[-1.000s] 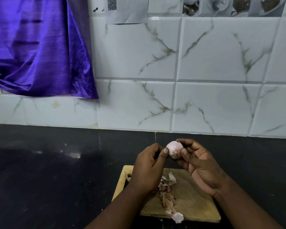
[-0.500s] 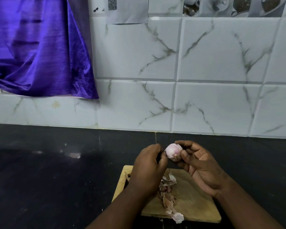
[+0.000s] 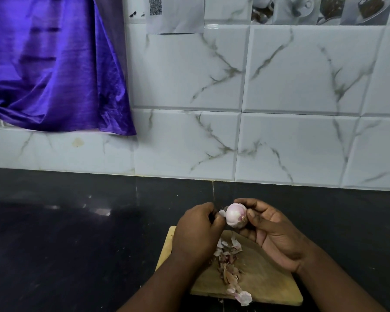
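Observation:
A small pale pink onion (image 3: 234,215) is held above the wooden cutting board (image 3: 261,280). My right hand (image 3: 277,235) grips it between thumb and curled fingers. My left hand (image 3: 198,230) sits just left of the onion and pinches a loose flap of skin (image 3: 222,213) at its side. A dark thing shows between the left fingers; I cannot tell what it is. Several peeled skin scraps (image 3: 229,262) lie in a line down the board's middle, with one pale piece (image 3: 243,297) at its near edge.
The board lies on a black stone counter (image 3: 77,244). Behind it rises a white marble-patterned tiled wall (image 3: 279,109). A purple cloth (image 3: 50,64) hangs at the upper left, and a paper with a QR code (image 3: 173,14) is stuck to the wall.
The onion has turned a little in my right hand. My left fingers have gone from touching its top to pinching a flap of skin lifted off its left side.

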`<state>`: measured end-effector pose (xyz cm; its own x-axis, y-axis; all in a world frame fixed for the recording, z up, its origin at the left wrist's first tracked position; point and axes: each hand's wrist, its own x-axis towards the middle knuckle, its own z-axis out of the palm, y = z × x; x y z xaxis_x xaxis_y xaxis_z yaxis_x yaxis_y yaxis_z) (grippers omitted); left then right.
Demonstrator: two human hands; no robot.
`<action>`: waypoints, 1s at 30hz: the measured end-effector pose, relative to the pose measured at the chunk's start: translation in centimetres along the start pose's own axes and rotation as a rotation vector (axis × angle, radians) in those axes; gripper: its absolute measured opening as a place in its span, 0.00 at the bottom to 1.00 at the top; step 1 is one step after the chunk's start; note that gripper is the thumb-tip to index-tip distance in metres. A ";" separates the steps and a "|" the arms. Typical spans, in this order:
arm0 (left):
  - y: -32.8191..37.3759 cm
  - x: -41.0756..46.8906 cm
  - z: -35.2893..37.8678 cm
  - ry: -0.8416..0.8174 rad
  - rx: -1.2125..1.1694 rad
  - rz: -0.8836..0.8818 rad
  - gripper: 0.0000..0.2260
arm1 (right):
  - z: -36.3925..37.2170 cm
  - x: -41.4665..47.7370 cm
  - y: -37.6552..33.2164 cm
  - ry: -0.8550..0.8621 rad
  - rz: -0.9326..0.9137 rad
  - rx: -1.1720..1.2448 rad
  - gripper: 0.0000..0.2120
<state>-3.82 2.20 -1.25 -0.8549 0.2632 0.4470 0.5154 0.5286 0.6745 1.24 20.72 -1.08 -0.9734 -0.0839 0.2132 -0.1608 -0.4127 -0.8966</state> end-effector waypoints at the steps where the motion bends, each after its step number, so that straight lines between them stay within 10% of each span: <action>1: 0.1 0.0 0.0 -0.003 0.004 -0.010 0.17 | 0.0 0.0 0.1 0.004 0.013 -0.014 0.24; 6: 0.0 0.1 -0.5 0.000 0.117 -0.052 0.17 | 0.1 -0.2 -0.4 -0.004 0.017 0.025 0.34; 16: -0.4 -0.1 -0.5 -0.061 0.183 0.064 0.02 | -0.6 -0.4 -1.2 -0.141 0.002 0.302 0.20; 30: -0.1 -0.1 0.2 0.078 -0.287 0.409 0.16 | -0.3 0.1 -0.8 0.012 -0.029 0.164 0.20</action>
<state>-3.81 2.32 -1.45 -0.5780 0.3355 0.7439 0.8122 0.1485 0.5641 1.22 21.37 -0.42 -0.9708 -0.0595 0.2322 -0.1607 -0.5572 -0.8147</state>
